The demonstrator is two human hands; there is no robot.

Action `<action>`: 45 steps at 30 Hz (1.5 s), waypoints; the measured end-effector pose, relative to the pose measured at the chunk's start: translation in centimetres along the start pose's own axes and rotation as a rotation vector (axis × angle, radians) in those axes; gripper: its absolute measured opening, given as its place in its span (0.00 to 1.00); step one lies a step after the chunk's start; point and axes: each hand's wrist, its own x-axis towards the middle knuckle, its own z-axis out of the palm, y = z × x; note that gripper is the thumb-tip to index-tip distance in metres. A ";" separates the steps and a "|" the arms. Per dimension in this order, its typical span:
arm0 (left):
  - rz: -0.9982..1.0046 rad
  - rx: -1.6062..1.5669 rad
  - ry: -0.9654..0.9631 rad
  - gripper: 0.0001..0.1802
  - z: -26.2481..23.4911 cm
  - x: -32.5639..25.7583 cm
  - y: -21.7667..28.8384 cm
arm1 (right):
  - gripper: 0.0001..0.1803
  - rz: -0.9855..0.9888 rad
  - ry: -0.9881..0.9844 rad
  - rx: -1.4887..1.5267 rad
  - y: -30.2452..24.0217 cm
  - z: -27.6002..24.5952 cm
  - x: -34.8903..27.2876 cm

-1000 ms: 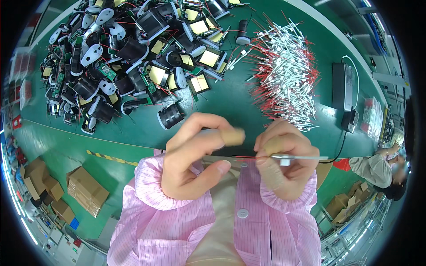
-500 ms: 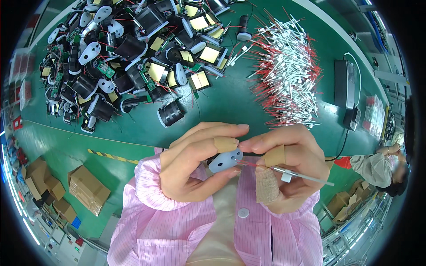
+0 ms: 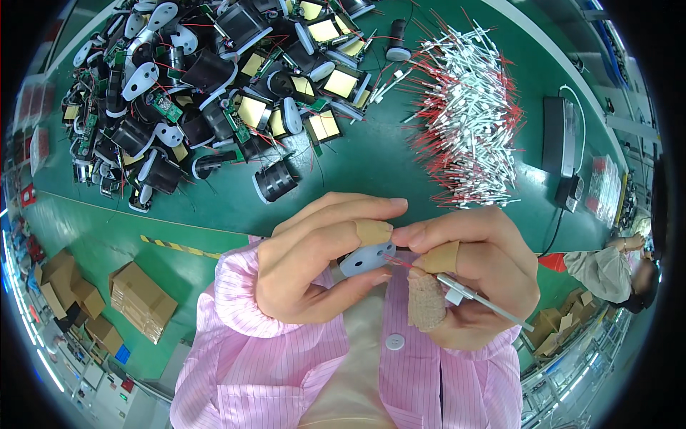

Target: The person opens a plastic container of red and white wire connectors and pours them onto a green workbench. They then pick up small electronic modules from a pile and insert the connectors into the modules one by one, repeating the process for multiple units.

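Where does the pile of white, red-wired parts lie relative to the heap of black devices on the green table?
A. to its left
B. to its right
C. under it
B: the white parts with red wires spread at upper right, the black devices at upper left.

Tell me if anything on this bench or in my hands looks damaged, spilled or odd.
Nothing looks damaged. The left hand holds a small white part and the right hand a thin probe with red wire. Tape wraps several fingertips. The black-and-white modules and white probes lie in loose heaps on the green table.
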 end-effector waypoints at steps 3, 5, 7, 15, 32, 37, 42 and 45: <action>-0.003 -0.020 0.002 0.21 0.0 0.0 -0.1 | 0.05 -0.012 -0.019 0.003 0.3 -0.3 0.1; -0.006 -0.026 0.000 0.21 -0.1 0.1 -0.1 | 0.05 -0.012 -0.026 0.001 0.3 -0.3 0.2; -0.009 -0.025 0.000 0.22 -0.1 0.1 -0.2 | 0.05 -0.005 -0.017 -0.005 0.3 -0.2 0.3; -0.008 -0.030 0.000 0.21 -0.1 0.2 -0.4 | 0.06 -0.008 -0.027 -0.080 0.1 -0.1 0.6; -0.029 0.038 -0.017 0.23 -0.2 0.2 -0.4 | 0.12 -0.060 0.052 -0.249 -0.2 1.6 0.9; -0.216 0.016 -0.042 0.28 -0.8 0.0 0.4 | 0.14 0.061 -0.065 -0.142 -0.9 0.3 1.3; -0.211 0.070 -0.016 0.30 -0.9 0.3 0.8 | 0.13 0.040 -0.074 0.037 0.1 -0.6 0.0; -0.221 -0.031 -0.014 0.29 -0.7 0.3 0.9 | 0.12 0.032 -0.038 -0.039 0.5 0.0 -0.1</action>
